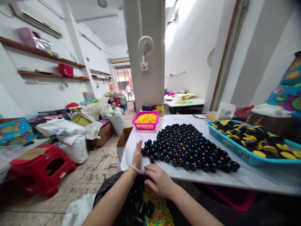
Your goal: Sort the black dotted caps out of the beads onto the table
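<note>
Several small black caps (185,146) with coloured centres stand packed in a wide cluster on the white table (258,175). My left hand (137,156) stands edge-on against the cluster's left side, fingers stretched out and touching the outer caps. My right hand (160,181) hangs at the table's near edge with its fingers curled down; what they hold, if anything, is hidden. Just below it a black bag (131,204) in my lap holds tiny multicoloured pieces (157,210).
A pink basket (145,121) of yellow parts sits at the table's far left. A teal tray (246,153) of black-and-yellow tubes stands on the right. A cardboard box (123,141) hangs off the table's left edge. Red stools (39,171) and white sacks (70,141) crowd the floor on the left.
</note>
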Demonstrator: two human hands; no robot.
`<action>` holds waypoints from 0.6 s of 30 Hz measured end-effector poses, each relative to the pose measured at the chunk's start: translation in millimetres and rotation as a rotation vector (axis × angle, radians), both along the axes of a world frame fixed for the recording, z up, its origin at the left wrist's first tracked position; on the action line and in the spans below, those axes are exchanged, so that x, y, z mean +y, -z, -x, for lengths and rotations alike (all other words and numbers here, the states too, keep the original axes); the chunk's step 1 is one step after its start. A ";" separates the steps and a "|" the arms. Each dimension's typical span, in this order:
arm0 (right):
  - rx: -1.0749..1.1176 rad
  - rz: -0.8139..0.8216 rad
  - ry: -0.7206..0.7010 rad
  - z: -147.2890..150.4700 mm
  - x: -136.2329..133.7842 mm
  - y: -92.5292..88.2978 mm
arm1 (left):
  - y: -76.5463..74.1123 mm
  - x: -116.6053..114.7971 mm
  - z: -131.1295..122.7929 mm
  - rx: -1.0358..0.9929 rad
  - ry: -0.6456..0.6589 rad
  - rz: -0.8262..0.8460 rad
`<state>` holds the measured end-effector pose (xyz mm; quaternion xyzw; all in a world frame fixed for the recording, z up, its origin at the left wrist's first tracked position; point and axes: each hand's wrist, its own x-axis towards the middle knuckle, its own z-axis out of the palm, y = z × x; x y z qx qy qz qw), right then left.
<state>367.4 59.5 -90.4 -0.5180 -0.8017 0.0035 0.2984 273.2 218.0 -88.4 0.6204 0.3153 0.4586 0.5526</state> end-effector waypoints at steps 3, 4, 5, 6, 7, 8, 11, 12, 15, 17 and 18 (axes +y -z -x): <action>-0.026 0.115 -0.221 -3.5 4.0 -8.4 | -2.0 8.3 -15.7 -0.077 -0.037 0.015; -0.039 0.154 -0.254 -5.8 5.6 -11.7 | -3.0 12.8 -18.2 -0.091 -0.039 0.023; -0.050 0.190 -0.273 -8.4 7.3 -15.0 | -3.9 17.6 -19.5 -0.099 -0.036 0.034; -0.059 0.221 -0.284 -11.0 9.3 -18.0 | -4.6 22.3 -19.9 -0.102 -0.028 0.048; -0.068 0.247 -0.294 -13.5 11.6 -20.5 | -5.0 26.8 -19.8 -0.101 -0.014 0.066; -0.079 0.265 -0.302 -15.5 14.4 -22.3 | -5.3 30.8 -19.4 -0.097 0.007 0.087; -0.107 0.274 -0.309 -18.0 25.5 -23.6 | -6.7 40.0 -19.1 -0.083 0.094 0.144; -0.112 0.268 -0.306 -17.7 29.8 -22.7 | -7.5 42.3 -19.7 -0.081 0.123 0.156; -0.107 0.238 -0.285 -14.9 43.3 -18.3 | -11.7 49.6 -23.8 -0.079 0.191 0.178; -0.099 0.226 -0.273 -13.2 52.2 -15.8 | -14.9 55.9 -27.6 -0.075 0.232 0.194; -0.098 0.226 -0.263 -12.8 56.4 -15.1 | -16.2 59.5 -29.6 -0.071 0.252 0.202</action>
